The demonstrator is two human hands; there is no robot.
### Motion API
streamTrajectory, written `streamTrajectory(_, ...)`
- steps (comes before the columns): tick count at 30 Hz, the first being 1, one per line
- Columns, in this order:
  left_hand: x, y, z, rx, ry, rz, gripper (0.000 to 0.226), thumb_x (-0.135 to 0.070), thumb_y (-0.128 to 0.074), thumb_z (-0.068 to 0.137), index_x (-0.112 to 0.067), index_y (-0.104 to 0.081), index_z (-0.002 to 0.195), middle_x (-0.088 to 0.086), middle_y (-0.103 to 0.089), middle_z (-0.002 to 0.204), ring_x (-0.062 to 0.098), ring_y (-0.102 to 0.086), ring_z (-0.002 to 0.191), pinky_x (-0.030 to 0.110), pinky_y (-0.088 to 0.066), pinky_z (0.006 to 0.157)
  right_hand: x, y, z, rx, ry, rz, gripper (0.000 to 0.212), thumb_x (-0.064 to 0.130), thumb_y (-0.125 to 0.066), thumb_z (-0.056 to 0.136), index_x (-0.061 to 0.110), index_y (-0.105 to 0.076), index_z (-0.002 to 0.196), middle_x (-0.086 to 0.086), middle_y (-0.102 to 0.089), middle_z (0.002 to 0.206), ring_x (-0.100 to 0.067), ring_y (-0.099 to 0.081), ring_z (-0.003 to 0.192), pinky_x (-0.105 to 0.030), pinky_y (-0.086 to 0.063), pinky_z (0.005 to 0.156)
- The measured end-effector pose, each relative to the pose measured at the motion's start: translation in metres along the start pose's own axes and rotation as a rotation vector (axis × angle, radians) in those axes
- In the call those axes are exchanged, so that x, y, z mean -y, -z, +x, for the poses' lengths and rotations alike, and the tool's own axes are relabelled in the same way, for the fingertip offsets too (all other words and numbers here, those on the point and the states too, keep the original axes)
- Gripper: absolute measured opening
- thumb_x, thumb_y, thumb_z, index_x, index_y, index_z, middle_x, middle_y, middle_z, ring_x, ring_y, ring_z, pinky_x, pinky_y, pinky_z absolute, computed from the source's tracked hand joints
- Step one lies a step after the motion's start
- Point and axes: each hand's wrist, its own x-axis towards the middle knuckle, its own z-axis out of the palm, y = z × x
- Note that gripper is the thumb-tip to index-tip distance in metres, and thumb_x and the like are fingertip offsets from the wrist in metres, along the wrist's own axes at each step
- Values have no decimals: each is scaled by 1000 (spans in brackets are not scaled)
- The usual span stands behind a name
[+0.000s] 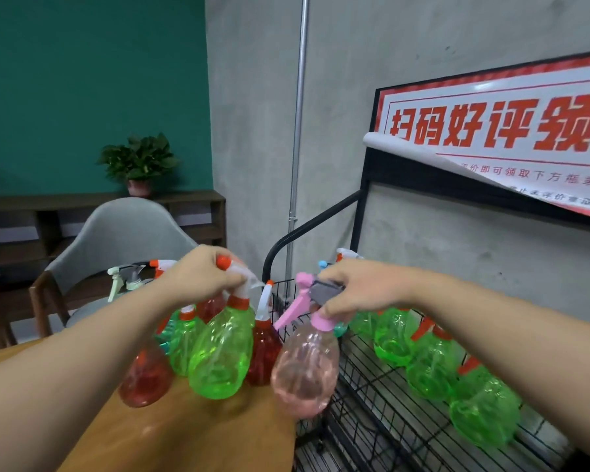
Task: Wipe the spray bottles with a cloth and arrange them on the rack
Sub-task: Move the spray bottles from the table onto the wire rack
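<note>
A: Item one, left?
B: Left hand point(201, 270) is gripping the green spray bottle point(223, 352) by its trigger head, fingers curled round the neck; its base is hanging just over the wooden surface point(171, 434) among the red bottles point(147, 378).
A: Item two?
B: Right hand point(358, 287) is gripping the pink spray bottle point(305, 366) likewise, at the surface's edge beside the wire rack point(385, 396).
A: Handling?
B: Thin clear plastic, seemingly empty: probably light, slick, dentable. The neck looks the best hold.
A: Room?
B: Green bottles are filling the rack's far side; the near grid is lying open.
</note>
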Motion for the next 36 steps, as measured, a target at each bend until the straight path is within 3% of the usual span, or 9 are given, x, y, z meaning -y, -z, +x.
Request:
streamTrajectory(4,-30,-8,8,-14,-30,-224,17,-2,-64,84,-13,-76,85,0,-63,59,12,-49,51,19,-36,48,-17,34,-16,-83,-44,9,15,4,-63,83,16,-59,75,6,-59,66,-1,-56,54,-14,-43,54)
streamTrajectory(9,-55,-33,28,-109,-9,-370,13,-7,-68,82,-17,-76,86,-2,-64,63,10,-48,50,20,-38,50,-45,54,-14,-118,-87,-47,12,7,-65,84,16,-61,77,-6,-62,75,-16,-58,67,-33,-51,65)
streamTrajectory(11,-62,-46,34,-118,-18,-375,14,-8,-68,81,-19,-74,88,-9,-63,60,5,-49,48,19,-39,49,-58,55,-8,-123,-115,-50,14,11,-68,85,19,-61,76,-4,-63,77,-15,-59,69,-33,-53,68)
streamTrajectory(14,-65,-64,37,-120,-40,-357,12,-12,-71,78,-19,-74,87,-12,-63,57,4,-50,50,18,-41,47,-78,46,10,-121,-156,-176,19,21,-71,84,22,-55,73,3,-55,71,-11,-52,65,-23,-41,59)
streamTrajectory(20,-53,-81,43,-138,-32,-311,16,-29,-67,72,-29,-73,87,-3,-74,78,20,-68,73,40,-56,78,-116,13,55,-76,-212,-395,13,21,-73,83,16,-61,83,2,-53,74,-19,-51,78,-26,-32,58)
streamTrajectory(24,-45,-85,47,-49,-37,-283,18,-8,-69,85,-25,-72,88,3,-75,82,16,-68,73,35,-57,75,-125,9,69,-90,-247,-489,17,14,-68,84,19,-52,81,-1,-55,80,-21,-51,80,-25,-35,67)
streamTrajectory(29,-45,-93,44,68,-42,-342,17,0,-65,89,-14,-71,96,3,-71,75,7,-67,60,14,-47,49,-137,6,71,-141,-304,-577,12,9,-62,83,18,-54,80,-7,-61,93,-26,-58,85,-28,-46,72)
streamTrajectory(33,-51,-106,39,167,-83,-392,20,2,-66,89,-16,-72,97,11,-74,81,18,-69,69,48,-57,77,-141,5,71,-198,-305,-519,11,14,-61,86,16,-63,98,-8,-64,107,-26,-61,98,-27,-46,76)
streamTrajectory(36,-58,-117,37,214,-122,-421,27,3,-63,90,-23,-69,88,1,-70,66,11,-62,59,25,-54,55,-132,15,63,-189,-288,-519,26,19,-62,88,14,-63,114,-11,-63,115,-28,-58,106,-24,-38,72)
